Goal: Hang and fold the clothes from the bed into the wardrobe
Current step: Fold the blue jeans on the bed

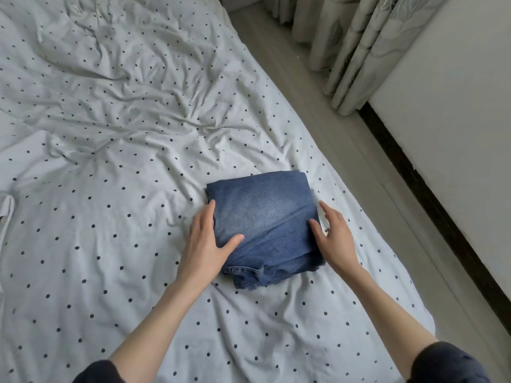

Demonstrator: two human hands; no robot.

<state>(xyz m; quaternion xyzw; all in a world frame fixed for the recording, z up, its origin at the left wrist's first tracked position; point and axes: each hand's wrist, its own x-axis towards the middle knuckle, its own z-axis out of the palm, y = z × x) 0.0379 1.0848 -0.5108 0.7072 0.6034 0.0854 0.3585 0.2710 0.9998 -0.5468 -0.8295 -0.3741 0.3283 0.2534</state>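
Jeans (265,214) folded on bed (110,161); both hands flat w/ straight fingers, left hand (206,244) & right hand (336,239) flanking. Denim prob thick, floppy; scoop underneath.

A bed (110,134) is covered by a creased white sheet (83,244) printed with small dark dots. To its right a strip of pale floor (345,150) is seen, bordered by a dark skirting board (431,200) under a plain white wall (456,120). Patterned beige curtains (359,45) are hung at the upper right. Soft, even daylight is cast over everything.
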